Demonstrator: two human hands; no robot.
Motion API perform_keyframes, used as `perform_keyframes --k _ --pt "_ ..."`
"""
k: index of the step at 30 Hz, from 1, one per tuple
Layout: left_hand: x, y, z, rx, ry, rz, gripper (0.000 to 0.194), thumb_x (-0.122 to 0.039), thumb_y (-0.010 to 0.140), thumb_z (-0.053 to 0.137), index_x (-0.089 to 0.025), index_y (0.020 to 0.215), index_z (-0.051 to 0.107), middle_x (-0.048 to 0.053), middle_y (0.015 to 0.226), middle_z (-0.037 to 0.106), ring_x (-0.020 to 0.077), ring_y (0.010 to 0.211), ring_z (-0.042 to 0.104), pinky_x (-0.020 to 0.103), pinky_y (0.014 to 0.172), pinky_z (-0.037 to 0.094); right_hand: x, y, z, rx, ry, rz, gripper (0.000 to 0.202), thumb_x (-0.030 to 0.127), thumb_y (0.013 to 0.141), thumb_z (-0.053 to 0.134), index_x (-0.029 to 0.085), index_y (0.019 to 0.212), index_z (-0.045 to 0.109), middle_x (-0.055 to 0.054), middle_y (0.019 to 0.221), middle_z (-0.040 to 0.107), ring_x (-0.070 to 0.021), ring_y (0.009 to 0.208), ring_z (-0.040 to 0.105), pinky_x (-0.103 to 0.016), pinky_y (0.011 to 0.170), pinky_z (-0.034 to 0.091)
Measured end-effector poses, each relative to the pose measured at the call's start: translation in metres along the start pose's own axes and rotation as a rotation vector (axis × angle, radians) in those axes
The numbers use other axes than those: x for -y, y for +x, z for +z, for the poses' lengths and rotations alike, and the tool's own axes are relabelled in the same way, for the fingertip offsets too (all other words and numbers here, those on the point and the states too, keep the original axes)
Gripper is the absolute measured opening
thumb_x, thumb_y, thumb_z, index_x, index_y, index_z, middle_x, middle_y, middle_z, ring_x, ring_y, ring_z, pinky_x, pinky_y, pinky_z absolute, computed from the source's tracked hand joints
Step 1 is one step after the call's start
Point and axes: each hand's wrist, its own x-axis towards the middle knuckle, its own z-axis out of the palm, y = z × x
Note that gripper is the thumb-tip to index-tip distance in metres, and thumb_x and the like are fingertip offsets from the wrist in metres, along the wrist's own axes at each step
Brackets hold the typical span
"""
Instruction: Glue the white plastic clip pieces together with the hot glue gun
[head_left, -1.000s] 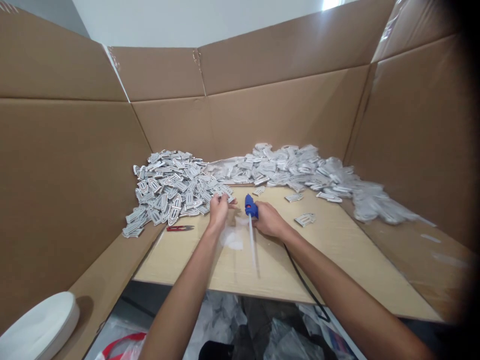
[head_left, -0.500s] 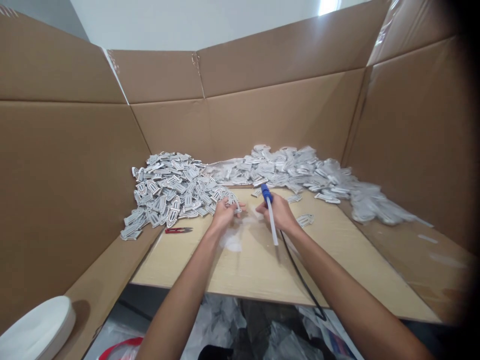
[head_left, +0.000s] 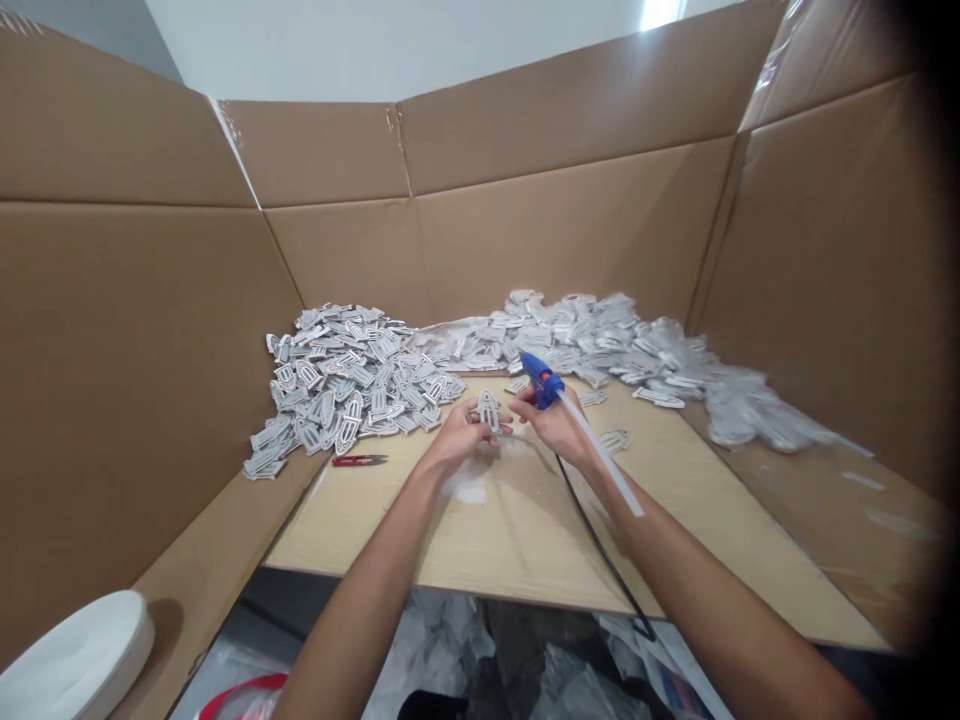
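My left hand (head_left: 459, 436) pinches a small grey cut-out piece (head_left: 488, 411) with a pointed top, held upright over the wooden board (head_left: 525, 540). Just to the right, my right hand (head_left: 555, 420) is wrapped round a blue glue gun (head_left: 541, 378), whose nozzle points up and to the left. A long translucent glue stick (head_left: 607, 460) sticks out of its back, over my forearm. The gun and the grey piece are apart. Left of my left hand, small red snips (head_left: 360, 461) lie on the board.
A heap of grey pieces (head_left: 322, 390) stands at the back left. Plastic-wrapped pieces (head_left: 585, 335) spread along the back to the right. Cardboard walls (head_left: 555, 230) surround the board. A black cord (head_left: 600, 550) hangs over the front edge. A white round object (head_left: 82, 655) sits at lower left.
The grey piece in my left hand has turned upright and moved slightly right. The glue gun has tilted, its nozzle now further left and its glue stick swung to the right.
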Motion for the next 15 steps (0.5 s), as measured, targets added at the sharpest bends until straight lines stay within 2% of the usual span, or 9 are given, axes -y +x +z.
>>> perform_keyframes --k 4,8,11,15 --pt "0.006 0.002 -0.001 0.077 -0.031 -0.014 0.040 -0.003 0.059 0.063 -0.014 0.097 0.064 0.012 0.097 0.074 0.0161 0.074 0.070 0.021 0.059 0.041 0.010 -0.011 0.001 0.025 -0.084 -0.145 0.017 0.034 0.080 0.067 0.022 0.088 0.059 -0.004 0.085 0.071 -0.0169 0.071 0.063 -0.029 0.069 0.050" --pt "0.010 0.005 -0.001 0.115 -0.068 -0.033 0.039 -0.002 0.057 0.063 -0.015 0.094 0.064 0.010 0.094 0.073 0.0151 0.074 0.069 0.021 0.059 0.040 0.018 -0.017 0.001 0.089 -0.192 -0.119 0.022 0.039 0.082 0.066 0.023 0.092 0.054 -0.004 0.088 0.071 -0.0173 0.073 0.064 -0.025 0.066 0.049" --pt "0.011 0.006 -0.001 0.107 -0.077 -0.037 0.038 -0.002 0.057 0.063 -0.015 0.093 0.064 0.009 0.092 0.072 0.0136 0.070 0.066 0.020 0.058 0.039 0.017 -0.018 0.001 0.089 -0.248 -0.122 0.024 0.037 0.080 0.067 0.024 0.089 0.050 -0.004 0.086 0.071 -0.0171 0.072 0.062 -0.024 0.063 0.047" --pt "0.010 0.004 0.000 0.070 -0.056 -0.037 0.035 -0.002 0.058 0.063 -0.015 0.090 0.064 0.007 0.085 0.069 0.0128 0.066 0.063 0.021 0.056 0.036 0.011 -0.016 0.001 0.065 -0.314 -0.209 0.021 0.031 0.079 0.064 0.025 0.086 0.045 -0.001 0.079 0.067 -0.0153 0.064 0.057 -0.024 0.061 0.042"
